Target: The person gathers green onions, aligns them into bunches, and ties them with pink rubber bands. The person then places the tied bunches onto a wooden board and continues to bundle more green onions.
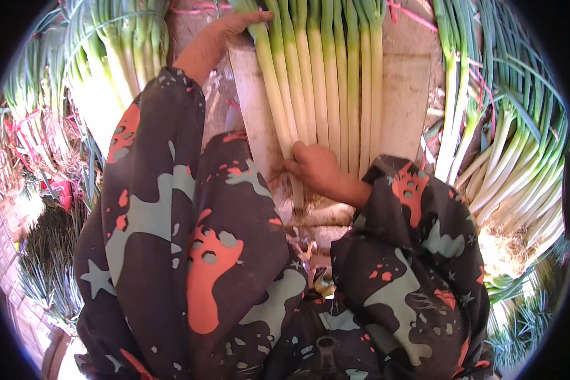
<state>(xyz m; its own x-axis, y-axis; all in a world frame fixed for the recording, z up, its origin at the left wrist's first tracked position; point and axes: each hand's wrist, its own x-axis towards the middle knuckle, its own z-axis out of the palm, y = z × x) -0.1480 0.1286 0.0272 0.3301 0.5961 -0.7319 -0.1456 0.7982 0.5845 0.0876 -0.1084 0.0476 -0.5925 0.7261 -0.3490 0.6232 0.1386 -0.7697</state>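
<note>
Several green onions with long white stalks (319,85) lie side by side on a worn, pale board (404,99) in front of me. Near the top, my left hand (237,23) rests at the green part of the leftmost stalk, thumb stretched over it; its other fingers are largely hidden. Lower down, my right hand (316,166) is closed around the bottom end of the left stalks, which stick out a little below the fist. What the fingers do beneath the stalks cannot be seen.
Tied bundles of green onions (118,57) stand at the left, with pink ties (23,128) around some. Another rooty pile (517,190) lies at the right beside pink string (413,16). My patterned sleeves and knees flank the board.
</note>
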